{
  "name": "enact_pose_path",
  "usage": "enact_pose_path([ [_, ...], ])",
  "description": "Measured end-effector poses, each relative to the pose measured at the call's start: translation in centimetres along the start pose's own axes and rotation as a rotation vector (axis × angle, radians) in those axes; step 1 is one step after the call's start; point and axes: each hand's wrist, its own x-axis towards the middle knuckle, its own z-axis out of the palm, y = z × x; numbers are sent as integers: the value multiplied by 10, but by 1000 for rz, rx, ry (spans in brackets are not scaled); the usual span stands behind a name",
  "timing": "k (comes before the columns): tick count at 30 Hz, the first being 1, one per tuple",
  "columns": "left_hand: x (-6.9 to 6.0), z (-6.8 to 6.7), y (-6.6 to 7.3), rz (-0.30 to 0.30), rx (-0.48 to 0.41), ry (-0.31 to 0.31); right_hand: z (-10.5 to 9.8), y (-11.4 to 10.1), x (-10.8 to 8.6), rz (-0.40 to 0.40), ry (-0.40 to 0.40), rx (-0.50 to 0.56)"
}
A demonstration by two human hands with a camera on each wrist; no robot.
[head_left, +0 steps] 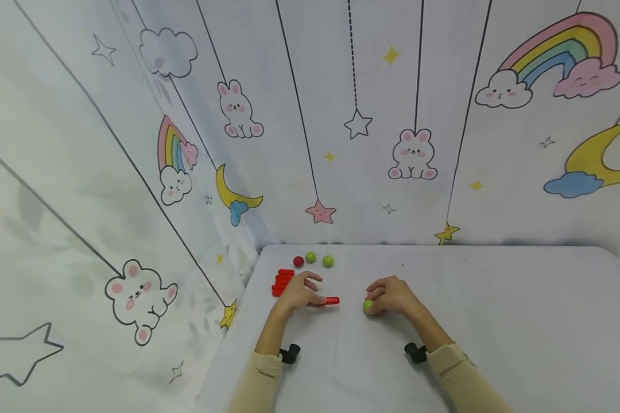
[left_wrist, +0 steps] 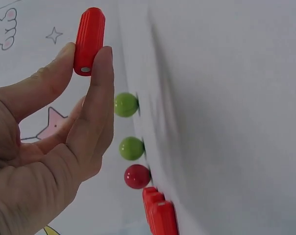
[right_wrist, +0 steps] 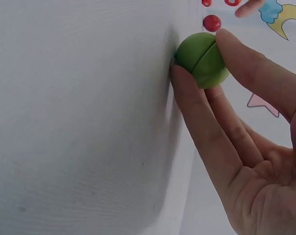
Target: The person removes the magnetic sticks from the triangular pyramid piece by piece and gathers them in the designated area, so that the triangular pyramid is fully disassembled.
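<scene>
My left hand (head_left: 298,291) pinches a short red ridged rod (left_wrist: 90,36) by one end, between thumb and a finger; a small pale dot shows on the end nearest the hand. In the head view that rod points to the right, just over the white table. Farther right, my right hand (head_left: 396,293) grips a green ball (right_wrist: 199,61) with thumb and fingertips. A dark seam line runs across the ball, which is at the table surface; whether it touches cannot be told. Several more red rods (head_left: 283,279) lie side by side just left of my left hand, partly hidden by it.
Behind the rods, a red ball (head_left: 298,261) and two green balls, one (head_left: 310,257) farther back and one (head_left: 328,261) to its right, sit near the far left corner of the white-covered table (head_left: 522,321). A patterned curtain (head_left: 299,115) stands behind and along the left side.
</scene>
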Motion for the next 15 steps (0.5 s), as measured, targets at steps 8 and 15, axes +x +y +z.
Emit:
enact_pose_path([
  [8, -6, -31, -17, 50, -48, 18, -2, 0, -1, -25, -2, 1],
  [15, -8, -54, -36, 37, -34, 80, 1, -1, -2, -12, 13, 25],
])
